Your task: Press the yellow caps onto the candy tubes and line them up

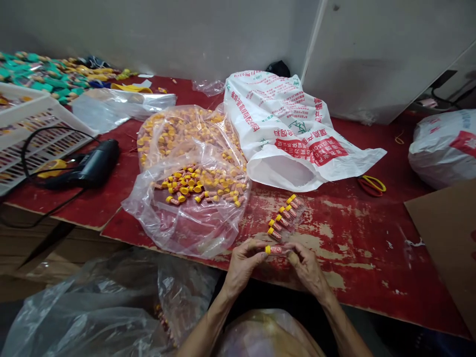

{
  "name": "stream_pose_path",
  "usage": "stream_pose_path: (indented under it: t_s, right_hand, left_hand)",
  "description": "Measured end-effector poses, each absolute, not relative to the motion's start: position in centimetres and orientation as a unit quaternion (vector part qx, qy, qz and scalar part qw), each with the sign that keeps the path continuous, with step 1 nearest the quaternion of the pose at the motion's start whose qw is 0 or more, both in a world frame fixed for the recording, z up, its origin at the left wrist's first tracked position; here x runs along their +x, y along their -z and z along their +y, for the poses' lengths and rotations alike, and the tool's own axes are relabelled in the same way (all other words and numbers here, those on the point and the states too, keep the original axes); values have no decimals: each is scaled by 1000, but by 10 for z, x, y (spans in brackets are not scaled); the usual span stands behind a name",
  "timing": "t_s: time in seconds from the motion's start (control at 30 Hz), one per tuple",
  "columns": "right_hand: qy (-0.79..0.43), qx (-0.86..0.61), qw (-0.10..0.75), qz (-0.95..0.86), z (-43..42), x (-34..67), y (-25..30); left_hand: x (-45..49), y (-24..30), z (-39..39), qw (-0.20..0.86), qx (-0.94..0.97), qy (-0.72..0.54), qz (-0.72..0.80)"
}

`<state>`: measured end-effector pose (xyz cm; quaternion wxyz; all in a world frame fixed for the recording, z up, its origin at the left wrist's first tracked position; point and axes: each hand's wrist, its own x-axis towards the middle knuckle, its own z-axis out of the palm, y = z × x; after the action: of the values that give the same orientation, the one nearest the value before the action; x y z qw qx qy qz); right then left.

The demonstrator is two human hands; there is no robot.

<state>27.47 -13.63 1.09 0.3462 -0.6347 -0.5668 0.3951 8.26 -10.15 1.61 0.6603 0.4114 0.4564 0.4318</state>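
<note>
My left hand (242,263) and my right hand (307,267) meet at the near edge of the worn red table (353,238). Together they pinch one small red tube with a yellow cap (273,249), held level between the fingertips. Just beyond it, a row of several like tubes (284,216) lies on the table in a clear wrapper. Further left, an open clear plastic bag (189,198) holds a heap of the same yellow-capped tubes.
A white printed sack (286,129) lies open behind the row. Red and yellow scissors (372,185) lie to its right, with another white sack (442,146) and brown cardboard (446,233) beyond. A black heat gun (92,166) and white crate (33,134) sit left.
</note>
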Motion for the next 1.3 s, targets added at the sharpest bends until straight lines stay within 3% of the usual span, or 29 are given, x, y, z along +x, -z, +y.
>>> stream_pose_path:
  t_s: [0.1,0.23,0.4,0.6,0.77,0.93,1.13,1.3]
  right_hand:
    - [-431,-627,345,-550,-140,275,-13]
    - [-384,-645,326,-574,-141,275,-14]
    - [-444,-615,353,-548,-142,274,-13]
    - [-413,-633,361,-546,-143,272,-10]
    - [-457,-631,365,-510,-143,270,-15]
    - [-407,-646,373,-528,-143,268,-10]
    - [-511,-599,354,-505,-151,266,-17]
    - [-462,-617,341,-537,-150,265,-18]
  left_hand:
    - [82,-17,-103,664,411,-433,451]
    - [81,-17,-104,642,445,-426,456]
    - [77,-14,-106,641,454,-418,457]
    - [74,-14,-107,631,475,-415,452]
    - [72,-14,-107,632,479,-418,443]
    - [73,-16,-107,625,484,-411,454]
    - [71,-7,-108,698,357,-432,445]
    - [70,-3,-109,713,343,-426,438]
